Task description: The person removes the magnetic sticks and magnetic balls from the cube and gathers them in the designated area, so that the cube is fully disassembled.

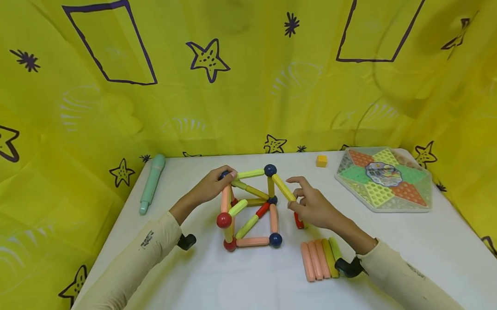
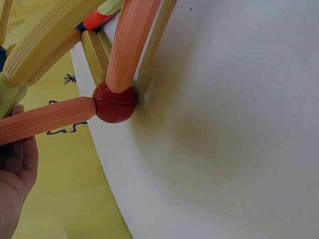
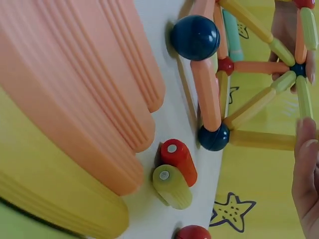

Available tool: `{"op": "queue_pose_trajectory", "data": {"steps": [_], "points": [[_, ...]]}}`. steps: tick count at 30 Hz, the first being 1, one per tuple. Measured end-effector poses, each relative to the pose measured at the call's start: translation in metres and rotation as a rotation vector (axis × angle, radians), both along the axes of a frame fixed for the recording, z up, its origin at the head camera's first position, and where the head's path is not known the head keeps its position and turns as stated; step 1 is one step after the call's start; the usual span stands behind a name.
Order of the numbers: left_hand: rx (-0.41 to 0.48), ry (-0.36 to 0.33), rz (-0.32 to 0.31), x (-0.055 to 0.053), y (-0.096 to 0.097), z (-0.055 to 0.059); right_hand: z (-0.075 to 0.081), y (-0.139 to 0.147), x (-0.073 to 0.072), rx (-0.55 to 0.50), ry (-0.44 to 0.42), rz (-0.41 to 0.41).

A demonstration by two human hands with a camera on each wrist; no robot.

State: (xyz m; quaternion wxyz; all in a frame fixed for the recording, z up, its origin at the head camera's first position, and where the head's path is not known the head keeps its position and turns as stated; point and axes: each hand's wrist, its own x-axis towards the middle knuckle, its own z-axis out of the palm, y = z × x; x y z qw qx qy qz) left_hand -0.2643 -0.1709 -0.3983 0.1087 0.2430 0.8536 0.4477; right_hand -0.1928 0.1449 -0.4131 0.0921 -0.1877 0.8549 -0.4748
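Note:
A frame of magnetic sticks and balls stands mid-table in the head view, with a red ball [image 1: 224, 220] at its near upper corner and a blue ball [image 1: 276, 240] at the near bottom right. My left hand [image 1: 211, 185] grips the far upper left corner, its fingers around a blue ball [image 3: 297, 69] where several sticks meet. A pink stick [image 2: 50, 118] runs from that corner to the red ball. From the top right blue ball [image 1: 270, 170] a yellow stick [image 1: 283, 187] slants down to my right hand [image 1: 315, 206], whose thumb and fingers pinch its lower end.
Pink, yellow and green sticks [image 1: 314, 261] lie in a row at front right. Short red [image 3: 180, 162] and yellow-green [image 3: 172, 186] sticks lie near a loose red ball [image 3: 193, 232]. Farther back are a yellow cube [image 1: 321, 161], a hexagonal game box [image 1: 358, 199] and a green tube [image 1: 152, 184].

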Motion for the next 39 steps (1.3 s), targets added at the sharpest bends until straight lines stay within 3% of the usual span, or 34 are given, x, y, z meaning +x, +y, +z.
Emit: {"op": "queue_pose_trajectory", "data": {"steps": [1, 9, 20, 31, 36, 39], "points": [[0.001, 0.002, 0.000, -0.004, -0.002, -0.005, -0.001, 0.000, -0.002, -0.018, -0.014, -0.028], [0.025, 0.002, -0.007, -0.003, -0.002, -0.006, 0.002, -0.010, -0.024, -0.008, -0.060, -0.171], [0.025, -0.008, -0.014, -0.003, 0.000, -0.006, 0.012, -0.022, -0.038, 0.055, -0.040, -0.153], [0.028, -0.016, -0.010, -0.004, -0.001, -0.007, 0.022, -0.031, -0.044, 0.225, 0.021, -0.175], [0.017, -0.020, -0.007, -0.005, -0.001, -0.006, 0.022, -0.031, -0.048, 0.230, 0.041, -0.185], [0.008, -0.021, -0.008, -0.001, 0.000, 0.001, 0.022, -0.031, -0.048, 0.217, 0.045, -0.199]]}}
